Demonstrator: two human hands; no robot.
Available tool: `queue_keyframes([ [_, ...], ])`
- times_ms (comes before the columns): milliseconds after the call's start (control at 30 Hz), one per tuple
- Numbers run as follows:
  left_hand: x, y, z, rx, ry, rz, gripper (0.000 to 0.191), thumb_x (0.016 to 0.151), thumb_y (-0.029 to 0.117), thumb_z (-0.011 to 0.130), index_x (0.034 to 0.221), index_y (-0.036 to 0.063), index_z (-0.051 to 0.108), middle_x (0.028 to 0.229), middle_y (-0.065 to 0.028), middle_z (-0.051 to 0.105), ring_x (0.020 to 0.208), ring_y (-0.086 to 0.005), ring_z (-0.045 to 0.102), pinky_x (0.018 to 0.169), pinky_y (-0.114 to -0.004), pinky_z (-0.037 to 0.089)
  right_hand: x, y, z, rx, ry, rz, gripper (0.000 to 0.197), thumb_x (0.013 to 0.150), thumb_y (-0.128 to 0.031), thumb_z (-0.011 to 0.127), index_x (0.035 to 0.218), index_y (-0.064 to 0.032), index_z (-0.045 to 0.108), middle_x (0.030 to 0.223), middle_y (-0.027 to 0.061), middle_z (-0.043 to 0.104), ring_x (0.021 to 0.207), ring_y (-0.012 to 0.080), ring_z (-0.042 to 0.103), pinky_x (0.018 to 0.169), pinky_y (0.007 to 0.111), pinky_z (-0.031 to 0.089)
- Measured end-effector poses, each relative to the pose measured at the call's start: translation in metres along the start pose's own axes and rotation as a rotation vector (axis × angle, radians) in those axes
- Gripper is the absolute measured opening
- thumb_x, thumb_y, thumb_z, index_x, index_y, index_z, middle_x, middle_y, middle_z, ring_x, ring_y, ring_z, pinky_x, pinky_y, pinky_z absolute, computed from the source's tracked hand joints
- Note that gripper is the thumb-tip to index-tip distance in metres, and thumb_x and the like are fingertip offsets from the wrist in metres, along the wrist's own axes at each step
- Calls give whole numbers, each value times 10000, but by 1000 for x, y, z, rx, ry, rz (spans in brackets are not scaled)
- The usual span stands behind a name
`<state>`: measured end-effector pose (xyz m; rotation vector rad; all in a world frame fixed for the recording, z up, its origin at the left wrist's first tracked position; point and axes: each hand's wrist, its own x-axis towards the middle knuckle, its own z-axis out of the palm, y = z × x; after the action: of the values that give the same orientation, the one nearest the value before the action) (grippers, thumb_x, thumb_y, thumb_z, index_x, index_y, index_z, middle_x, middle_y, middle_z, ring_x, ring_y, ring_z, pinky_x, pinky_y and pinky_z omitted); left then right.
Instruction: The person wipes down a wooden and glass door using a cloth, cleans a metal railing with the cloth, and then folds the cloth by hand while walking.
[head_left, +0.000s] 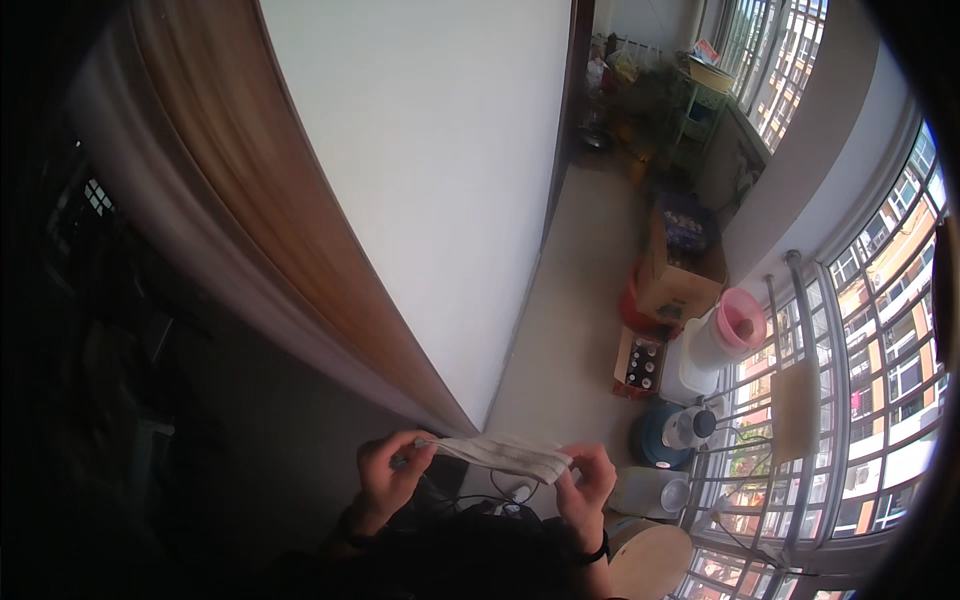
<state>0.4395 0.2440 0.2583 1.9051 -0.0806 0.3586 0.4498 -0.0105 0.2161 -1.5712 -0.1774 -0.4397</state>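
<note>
A pale, greyish-white piece of cloth (502, 456) is stretched between my two hands in front of my body. My left hand (394, 469) pinches its left end between thumb and fingers. At the other end, my right hand (586, 484) grips the cloth's wider, folded edge. The fabric hangs in lengthwise folds and slants slightly down to the right. Dark bands circle both wrists. Below the cloth, a dark cable (480, 496) runs near the floor, partly hidden by my body.
A white wall (427, 172) with a brown wooden frame (315, 195) stands ahead-left. Along the barred windows (892, 315) are a cardboard box (686, 289), a bottle crate (640, 366), a pink bucket (739, 319), a large jar (686, 427) and a round wooden board (652, 562).
</note>
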Motion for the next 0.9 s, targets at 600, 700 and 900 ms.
queue_keyframes([
  [600, 4, -9, 28, 29, -318, 174, 446, 784, 121, 819, 1169, 29, 612, 1203, -130, 626, 1126, -281, 613, 962, -366, 478, 2, -10, 30, -193, -232, 185, 172, 788, -117, 827, 843, -35, 686, 610, 18, 579, 511, 44, 449, 457, 227, 343],
  [700, 7, -13, 37, -62, -305, 189, 363, 789, 89, 800, 1093, 35, 610, 1190, -129, 632, 1123, -276, 611, 961, -358, 469, -3, -13, 27, -164, -220, 183, 174, 799, -137, 825, 839, -39, 687, 612, 24, 582, 504, 52, 449, 457, 233, 345],
  [900, 7, -11, 54, -518, -329, -121, 252, 819, 56, 778, 1018, 17, 627, 1126, -97, 665, 1041, -200, 627, 906, -319, 486, -9, -16, 22, -158, -246, 225, 164, 814, -156, 814, 844, -53, 690, 618, 45, 587, 485, 85, 460, 459, 254, 358],
])
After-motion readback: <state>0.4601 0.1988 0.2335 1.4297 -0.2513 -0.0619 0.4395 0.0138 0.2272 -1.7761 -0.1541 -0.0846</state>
